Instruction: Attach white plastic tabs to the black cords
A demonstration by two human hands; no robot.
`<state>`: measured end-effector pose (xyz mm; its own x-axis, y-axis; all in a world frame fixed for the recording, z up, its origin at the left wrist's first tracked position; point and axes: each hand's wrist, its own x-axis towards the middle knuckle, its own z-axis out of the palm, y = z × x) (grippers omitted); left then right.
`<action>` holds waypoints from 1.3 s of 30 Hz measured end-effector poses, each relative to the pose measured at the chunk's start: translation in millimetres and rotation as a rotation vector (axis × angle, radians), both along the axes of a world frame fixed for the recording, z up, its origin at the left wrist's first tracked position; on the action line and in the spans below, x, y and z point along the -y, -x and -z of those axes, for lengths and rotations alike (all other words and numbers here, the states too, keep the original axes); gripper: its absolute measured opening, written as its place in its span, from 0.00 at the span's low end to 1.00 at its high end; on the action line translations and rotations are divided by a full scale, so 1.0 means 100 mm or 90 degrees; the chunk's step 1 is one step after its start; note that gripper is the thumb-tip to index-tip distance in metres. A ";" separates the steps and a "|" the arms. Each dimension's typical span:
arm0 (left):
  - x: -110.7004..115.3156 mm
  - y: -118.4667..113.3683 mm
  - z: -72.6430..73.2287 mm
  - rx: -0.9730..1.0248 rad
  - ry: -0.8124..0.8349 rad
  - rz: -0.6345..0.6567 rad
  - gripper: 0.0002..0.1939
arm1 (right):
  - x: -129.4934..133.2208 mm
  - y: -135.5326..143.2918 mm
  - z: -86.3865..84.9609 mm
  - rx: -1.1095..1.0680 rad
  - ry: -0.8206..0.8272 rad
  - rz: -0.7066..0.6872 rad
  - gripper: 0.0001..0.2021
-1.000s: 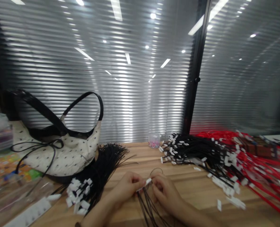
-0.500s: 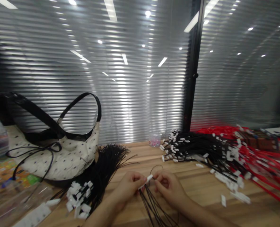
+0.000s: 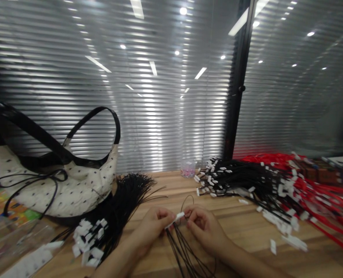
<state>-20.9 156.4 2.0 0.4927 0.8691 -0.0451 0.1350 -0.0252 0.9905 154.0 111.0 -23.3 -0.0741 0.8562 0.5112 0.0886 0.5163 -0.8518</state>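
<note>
Near the table's front edge, my left hand (image 3: 159, 224) pinches a small white strip-like piece (image 3: 175, 219) between thumb and fingers. Several thin black cords (image 3: 180, 247) hang down from that piece toward me. My right hand (image 3: 202, 224) is closed at the right end of the piece, its fingertips pinched on a thin black cord (image 3: 188, 197) that loops up above the hand. Exactly how the cord meets the white piece is too small to make out.
Left stands a dotted cream handbag (image 3: 73, 189) beside a bundle of black cords (image 3: 128, 204) with white tags (image 3: 89, 241). On the right lie black cords (image 3: 247, 177) and red cords (image 3: 328, 204), with loose white pieces (image 3: 294, 242). A small clear container (image 3: 188, 170) sits behind.
Both hands and the white piece appear slightly further left and the view has shifted a little. My right hand sits closer to the white piece; the grips look the same.
</note>
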 end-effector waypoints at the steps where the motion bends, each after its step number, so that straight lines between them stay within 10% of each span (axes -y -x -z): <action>1: -0.01 0.00 0.01 0.002 0.002 -0.006 0.18 | 0.01 0.00 0.00 0.005 0.001 0.008 0.06; 8: -0.09 0.04 0.04 0.168 0.077 -0.072 0.15 | 0.01 -0.13 -0.06 0.172 -0.038 0.216 0.09; 14: -0.11 0.09 0.04 0.219 0.076 -0.071 0.13 | -0.09 -0.48 -0.12 0.048 0.400 -0.213 0.19; 20: -0.07 0.11 -0.11 0.247 0.077 -0.021 0.12 | -0.17 -0.60 -0.16 0.073 0.552 -0.391 0.17; 32: 0.13 0.17 -0.57 0.045 -0.042 0.158 0.15 | -0.53 -0.40 -0.22 -0.186 0.585 -0.423 0.13; 39: 0.22 -0.05 -0.36 -0.154 -0.119 0.144 0.19 | -0.77 -0.22 -0.61 0.001 0.476 -0.335 0.32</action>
